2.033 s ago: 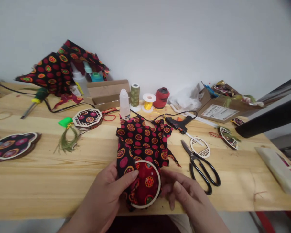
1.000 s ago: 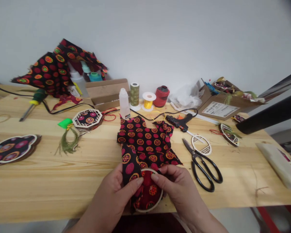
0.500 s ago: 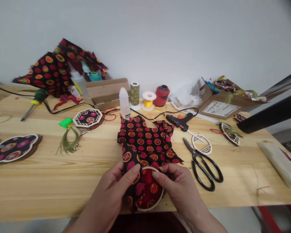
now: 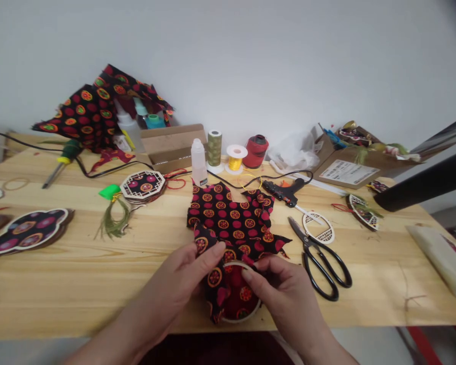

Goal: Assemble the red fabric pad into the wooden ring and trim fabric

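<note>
Near the table's front edge lies a piece of black cloth (image 4: 233, 220) with red and orange round motifs. A pale, thin round ring (image 4: 238, 320) sits at its near end, with the cloth's dark red side showing inside. My left hand (image 4: 182, 284) is closed on the cloth at the ring's left, thumb on top and fingers mostly hidden. My right hand (image 4: 285, 286) pinches the ring's upper right rim and the cloth edge there between thumb and fingers. To the right rest black-handled scissors (image 4: 323, 266), blades pointing away, beside an oval lattice piece (image 4: 319, 230).
Behind the cloth stand a white bottle (image 4: 198, 165), thread spools (image 4: 214, 147) and a black glue gun (image 4: 289, 191). Octagonal (image 4: 143, 185) and cloud-shaped (image 4: 30, 230) ornaments lie left, near a screwdriver (image 4: 63, 159). A cardboard box (image 4: 347, 170) and black pole (image 4: 421, 177) are at right.
The left hand's thumb has lifted slightly up and right, and the cloth flap has shifted right over the ring's left side. The right hand keeps its pinch. The whole view has shifted slightly.
</note>
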Motion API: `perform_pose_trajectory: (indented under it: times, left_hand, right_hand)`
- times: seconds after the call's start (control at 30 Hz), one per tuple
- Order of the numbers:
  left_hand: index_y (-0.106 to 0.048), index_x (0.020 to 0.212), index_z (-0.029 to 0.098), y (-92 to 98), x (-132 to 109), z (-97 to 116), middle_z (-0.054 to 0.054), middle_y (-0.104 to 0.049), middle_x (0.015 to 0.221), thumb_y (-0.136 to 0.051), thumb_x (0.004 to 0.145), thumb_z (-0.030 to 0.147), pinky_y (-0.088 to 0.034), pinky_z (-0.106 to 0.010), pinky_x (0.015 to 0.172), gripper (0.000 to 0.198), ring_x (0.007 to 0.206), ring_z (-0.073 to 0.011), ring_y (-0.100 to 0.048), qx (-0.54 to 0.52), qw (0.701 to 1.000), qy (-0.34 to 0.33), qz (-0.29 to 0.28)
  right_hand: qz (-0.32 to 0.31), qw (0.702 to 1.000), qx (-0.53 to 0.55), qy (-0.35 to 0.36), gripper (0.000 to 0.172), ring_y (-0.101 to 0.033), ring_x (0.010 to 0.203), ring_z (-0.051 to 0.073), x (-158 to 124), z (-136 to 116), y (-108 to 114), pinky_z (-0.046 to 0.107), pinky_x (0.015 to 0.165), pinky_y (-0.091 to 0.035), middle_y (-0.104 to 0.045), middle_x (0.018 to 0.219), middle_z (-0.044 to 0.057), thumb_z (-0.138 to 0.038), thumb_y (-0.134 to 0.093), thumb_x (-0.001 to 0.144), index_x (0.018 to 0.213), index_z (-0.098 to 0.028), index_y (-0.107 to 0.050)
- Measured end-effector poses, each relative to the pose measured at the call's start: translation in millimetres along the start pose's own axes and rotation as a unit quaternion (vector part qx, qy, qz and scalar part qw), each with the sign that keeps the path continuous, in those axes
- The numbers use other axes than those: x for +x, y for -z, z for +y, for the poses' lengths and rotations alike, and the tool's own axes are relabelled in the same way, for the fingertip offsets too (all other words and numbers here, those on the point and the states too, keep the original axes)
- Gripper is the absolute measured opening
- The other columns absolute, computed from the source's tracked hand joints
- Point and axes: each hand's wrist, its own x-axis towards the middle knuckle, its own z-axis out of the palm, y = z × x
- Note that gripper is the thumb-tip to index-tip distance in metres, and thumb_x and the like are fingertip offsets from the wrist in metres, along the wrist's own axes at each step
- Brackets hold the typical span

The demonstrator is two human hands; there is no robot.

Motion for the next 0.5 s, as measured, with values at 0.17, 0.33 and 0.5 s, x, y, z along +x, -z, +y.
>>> perform_pose_trajectory:
  times: [0.17, 0.33, 0.5]
  left_hand:
    - [-0.069, 0.088, 0.016, -2.3, 9.1, 0.1, -0.006, -0.076, 0.088, -0.067, 0.077, 0.042, -0.05, -0.034, 0.075, 0.029, 0.085, -0.0257, -0.066, 0.117, 0.993, -0.021, 0.016]
    - [-0.073, 0.085, 0.017, 0.7, 8.1, 3.6, -0.004, -0.076, 0.081, -0.063, 0.069, 0.022, -0.051, -0.034, 0.073, 0.018, 0.082, -0.0265, -0.068, 0.084, 0.996, -0.033, 0.009]
    - [-0.072, 0.099, 0.018, 12.3, 4.2, 5.9, -0.003, -0.076, 0.083, -0.067, 0.062, 0.01, -0.053, -0.03, 0.066, 0.039, 0.067, -0.02, -0.068, -0.013, 1.0, 0.014, 0.02]
  right_hand:
    - [0.006, 0.998, -0.034, 0.057, 0.022, -0.038, 0.049, 0.009, -5.2, -3.2, -3.9, 0.022, 0.044, -0.031, -0.049, 0.053, -0.004, -0.036, -0.07, 0.065, 0.056, -0.018, -0.061]
    - [-0.004, 1.0, -0.016, 0.003, 0.026, -0.038, 0.047, 0.008, -1.8, -2.7, 4.1, 0.022, 0.044, -0.031, -0.05, 0.05, -0.004, -0.04, -0.076, 0.062, 0.057, -0.018, -0.062]
    - [-0.008, 0.998, 0.059, -0.028, 0.033, -0.042, 0.048, 0.007, 9.0, 6.2, 15.6, 0.021, 0.047, -0.032, -0.055, 0.052, -0.003, -0.044, -0.082, 0.062, 0.061, -0.016, -0.064]
